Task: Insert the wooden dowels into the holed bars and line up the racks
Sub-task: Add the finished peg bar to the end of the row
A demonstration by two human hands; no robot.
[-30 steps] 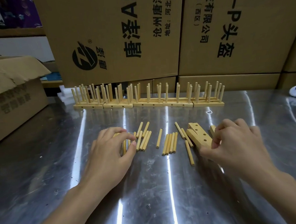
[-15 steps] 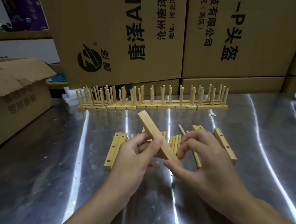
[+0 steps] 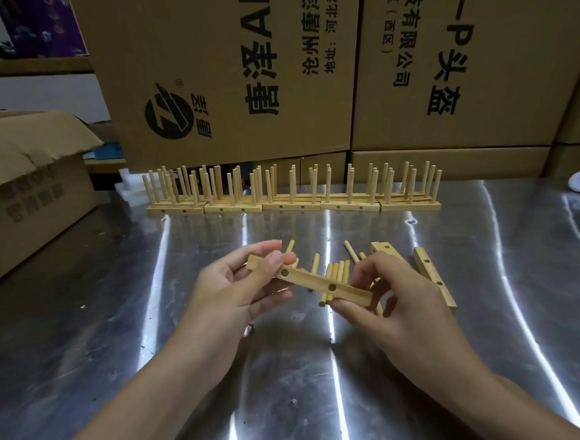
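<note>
On the scuffed, shiny steel counter (image 3: 84,337), the left hand (image 3: 232,292) pinches one end of a squared pale-wood bar (image 3: 309,281) with two round holes showing. The right hand (image 3: 400,301) pinches its other end, the bar lifted over loose round dowels (image 3: 340,271). Two spare bars (image 3: 433,275) lie at 3 o'clock. Five pegged racks (image 3: 291,206) stand in a row at 12 o'clock.

left grip (image 3: 233,292) pinches one end of a pale holed wooden bar (image 3: 308,280), thumb on top; right grip (image 3: 404,301) pinches the other end.
</note>
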